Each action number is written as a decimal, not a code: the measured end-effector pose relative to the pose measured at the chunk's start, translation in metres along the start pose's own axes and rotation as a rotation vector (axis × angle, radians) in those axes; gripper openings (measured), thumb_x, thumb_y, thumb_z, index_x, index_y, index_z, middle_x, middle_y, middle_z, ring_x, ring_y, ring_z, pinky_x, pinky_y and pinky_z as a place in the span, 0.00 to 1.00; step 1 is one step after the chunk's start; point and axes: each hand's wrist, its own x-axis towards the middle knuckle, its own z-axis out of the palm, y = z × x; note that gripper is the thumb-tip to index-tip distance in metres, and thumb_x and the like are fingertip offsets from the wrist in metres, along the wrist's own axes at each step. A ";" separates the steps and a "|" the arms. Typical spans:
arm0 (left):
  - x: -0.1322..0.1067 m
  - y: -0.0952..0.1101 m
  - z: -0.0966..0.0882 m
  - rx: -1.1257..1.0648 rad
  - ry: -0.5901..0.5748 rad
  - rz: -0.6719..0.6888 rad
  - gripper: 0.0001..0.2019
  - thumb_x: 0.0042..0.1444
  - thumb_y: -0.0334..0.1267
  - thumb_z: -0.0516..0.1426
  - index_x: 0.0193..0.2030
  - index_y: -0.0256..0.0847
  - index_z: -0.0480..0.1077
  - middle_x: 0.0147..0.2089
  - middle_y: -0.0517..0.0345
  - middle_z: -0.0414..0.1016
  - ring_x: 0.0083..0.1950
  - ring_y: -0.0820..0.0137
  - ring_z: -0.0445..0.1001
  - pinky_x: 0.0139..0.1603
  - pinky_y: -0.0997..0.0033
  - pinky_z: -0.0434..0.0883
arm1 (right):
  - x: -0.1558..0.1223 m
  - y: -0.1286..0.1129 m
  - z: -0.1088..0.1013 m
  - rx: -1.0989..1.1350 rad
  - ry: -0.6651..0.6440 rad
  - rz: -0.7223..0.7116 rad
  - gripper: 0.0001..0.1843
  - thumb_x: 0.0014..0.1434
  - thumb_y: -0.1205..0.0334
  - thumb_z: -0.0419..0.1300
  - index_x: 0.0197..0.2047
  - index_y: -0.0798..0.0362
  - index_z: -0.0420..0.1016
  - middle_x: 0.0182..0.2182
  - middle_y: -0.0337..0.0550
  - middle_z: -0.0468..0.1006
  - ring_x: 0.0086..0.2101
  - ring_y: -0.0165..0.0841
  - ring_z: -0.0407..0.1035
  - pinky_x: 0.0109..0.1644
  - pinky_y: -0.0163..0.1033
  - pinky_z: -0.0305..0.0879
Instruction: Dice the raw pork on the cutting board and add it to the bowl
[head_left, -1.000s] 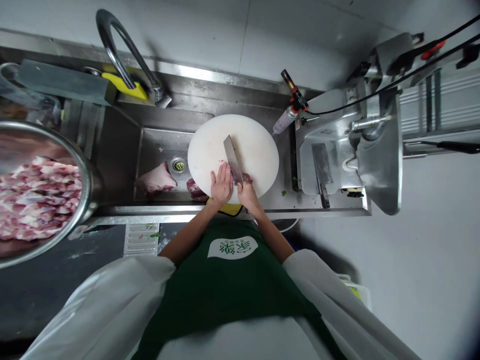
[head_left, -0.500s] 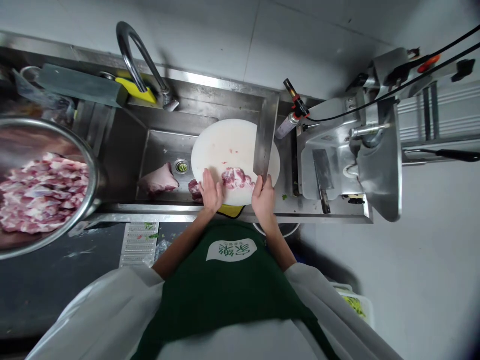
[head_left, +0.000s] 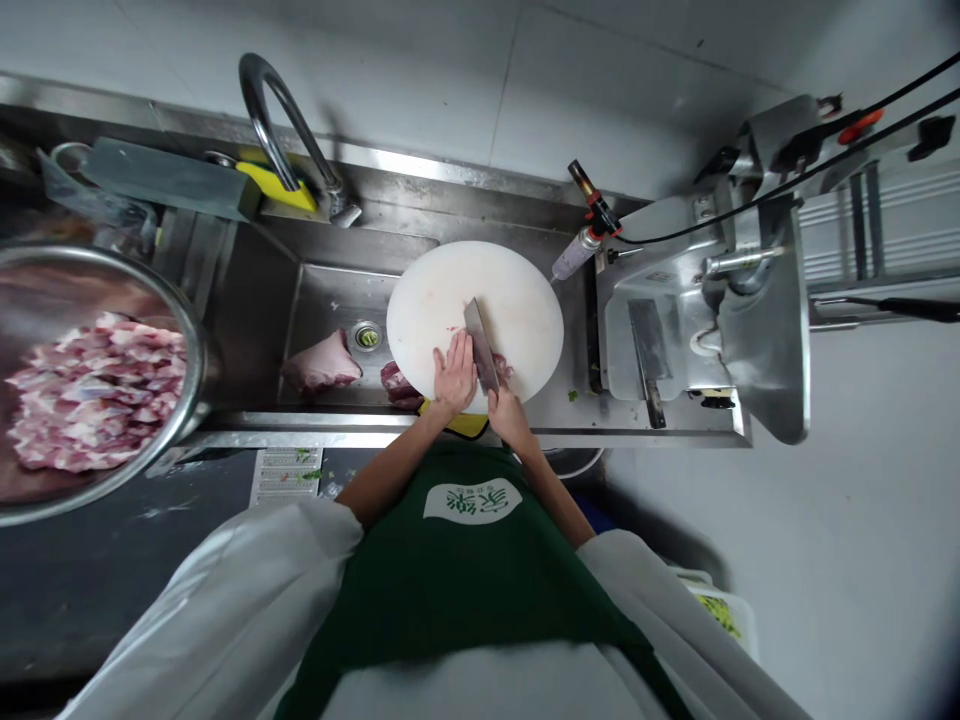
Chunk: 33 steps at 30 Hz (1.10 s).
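My right hand [head_left: 511,416] grips the handle of a cleaver [head_left: 481,345], its blade low over the round white cutting board [head_left: 517,285]. Flat beside the blade lies my left hand [head_left: 455,374], fingers stretched out, thumb apart; whatever is beneath its palm is hidden. Some cut raw meat [head_left: 502,368] shows just right of the blade. Left of the board, a dark red piece of meat [head_left: 399,385] rests at the sink's front edge. Farther left, a chunk of meat with pale skin [head_left: 324,362] sits in the sink [head_left: 330,285].
A large steel bowl [head_left: 196,350] of cut meat stands at the left. The faucet [head_left: 289,120] arches over the sink. To the right are a blowtorch [head_left: 585,235], a slicing machine [head_left: 765,310] and a second cleaver [head_left: 647,350]. A yellow cloth [head_left: 466,424] sticks out under the board.
The cleaver has swung from the board's right side to its middle, and its blade is now lower. My left hand has moved right, over where the meat lay, up against the blade.
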 end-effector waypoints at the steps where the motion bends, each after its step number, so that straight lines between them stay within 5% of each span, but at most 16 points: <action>1: 0.000 0.000 0.000 0.007 0.004 -0.005 0.34 0.70 0.38 0.38 0.80 0.29 0.41 0.81 0.40 0.39 0.82 0.55 0.37 0.78 0.35 0.32 | -0.010 0.002 0.000 -0.031 -0.032 0.043 0.19 0.71 0.63 0.46 0.56 0.58 0.73 0.44 0.58 0.80 0.46 0.46 0.76 0.53 0.46 0.69; 4: -0.002 -0.002 0.000 0.010 0.005 -0.003 0.34 0.69 0.38 0.39 0.80 0.30 0.42 0.81 0.40 0.40 0.82 0.55 0.38 0.78 0.35 0.33 | -0.021 0.003 0.004 -0.070 -0.086 0.138 0.17 0.72 0.62 0.46 0.51 0.57 0.74 0.38 0.55 0.80 0.41 0.45 0.77 0.50 0.45 0.69; 11: -0.003 -0.014 -0.011 0.002 -0.025 0.013 0.31 0.70 0.43 0.40 0.77 0.34 0.54 0.77 0.40 0.54 0.78 0.49 0.50 0.77 0.36 0.41 | 0.037 -0.009 0.000 0.075 0.066 0.008 0.22 0.69 0.62 0.48 0.63 0.59 0.69 0.47 0.57 0.80 0.51 0.46 0.73 0.58 0.47 0.68; 16: 0.017 -0.043 -0.046 0.085 -0.231 0.168 0.23 0.61 0.44 0.55 0.61 0.43 0.74 0.64 0.41 0.68 0.64 0.46 0.63 0.67 0.41 0.61 | 0.007 0.021 -0.018 0.025 -0.030 0.097 0.13 0.71 0.60 0.51 0.48 0.54 0.75 0.40 0.52 0.81 0.41 0.41 0.75 0.49 0.42 0.69; 22: 0.020 -0.061 -0.073 0.033 -0.416 0.361 0.14 0.56 0.38 0.58 0.49 0.45 0.77 0.64 0.46 0.70 0.65 0.50 0.65 0.67 0.49 0.65 | -0.015 0.042 -0.028 0.031 0.065 0.150 0.11 0.70 0.60 0.53 0.38 0.53 0.73 0.30 0.44 0.78 0.31 0.35 0.73 0.40 0.37 0.65; 25: 0.014 -0.059 -0.075 -0.157 -0.440 0.308 0.07 0.56 0.38 0.58 0.40 0.43 0.76 0.47 0.48 0.77 0.50 0.58 0.75 0.57 0.58 0.72 | -0.011 0.040 -0.028 0.071 0.046 0.159 0.11 0.71 0.60 0.52 0.40 0.54 0.73 0.28 0.41 0.76 0.27 0.32 0.70 0.38 0.35 0.64; 29: 0.018 -0.045 -0.073 -0.472 -0.340 0.119 0.08 0.58 0.44 0.59 0.37 0.43 0.69 0.29 0.62 0.69 0.31 0.71 0.70 0.36 0.71 0.72 | -0.010 0.038 -0.027 0.076 0.040 0.172 0.12 0.71 0.60 0.52 0.42 0.54 0.74 0.29 0.41 0.77 0.28 0.33 0.70 0.38 0.35 0.64; 33: 0.025 -0.036 -0.064 -0.491 -0.095 0.031 0.15 0.53 0.49 0.65 0.40 0.42 0.70 0.34 0.60 0.72 0.35 0.71 0.73 0.41 0.70 0.74 | -0.012 0.039 -0.027 0.068 0.011 0.180 0.14 0.72 0.59 0.50 0.45 0.56 0.75 0.30 0.43 0.78 0.28 0.34 0.71 0.37 0.35 0.64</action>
